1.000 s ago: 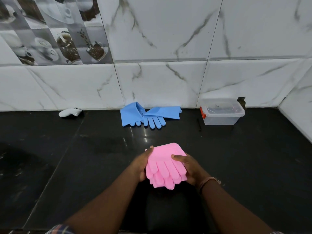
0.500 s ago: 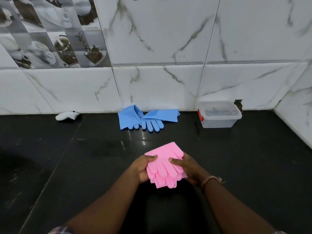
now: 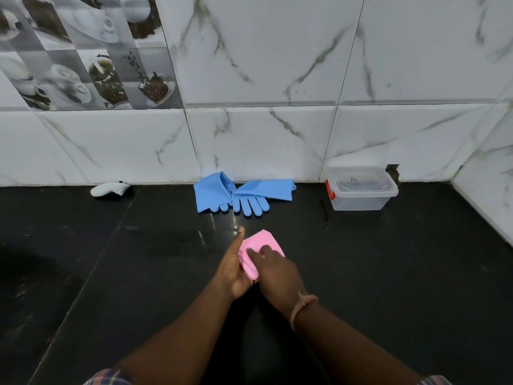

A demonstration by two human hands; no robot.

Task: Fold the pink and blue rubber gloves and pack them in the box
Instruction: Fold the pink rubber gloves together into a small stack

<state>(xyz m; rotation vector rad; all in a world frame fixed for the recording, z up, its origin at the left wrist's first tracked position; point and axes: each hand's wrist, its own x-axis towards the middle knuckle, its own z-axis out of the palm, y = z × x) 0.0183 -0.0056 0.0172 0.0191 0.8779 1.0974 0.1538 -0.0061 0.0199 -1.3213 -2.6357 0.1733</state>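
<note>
A folded bundle of pink rubber gloves (image 3: pixel 262 244) sits between the two hands near the middle of the glossy black stone table (image 3: pixel 388 273), low in the head view. The left hand (image 3: pixel 231 269) cups the bundle from its left side, palm turned inward, with the thumb standing straight up along the pink edge; its fingers pass under the rubber and cannot be seen clearly. The right hand (image 3: pixel 273 276) lies over the top of the bundle from the right, its fingers pressing down on the pink surface and covering the near half of it. So both hands are together on the pink gloves, one holding from the side and below, the other pressing from above. A thin pinkish thread band (image 3: pixel 301 308) circles the right wrist.

Farther back, against the foot of the white marble-patterned tiled wall (image 3: pixel 263 140), a pair of blue rubber gloves (image 3: pixel 238 194) lies flat on the table, cuffs spread to either side and fingers pointing toward the person. To their right, well apart from them, stands a clear rectangular plastic box (image 3: pixel 361 195) with a clear lid on top and a red latch on its left end. At the left, also by the wall, lies a small white handheld controller (image 3: pixel 109 188). A plaid sleeve edge (image 3: pixel 108 377) shows at the bottom of the view.
</note>
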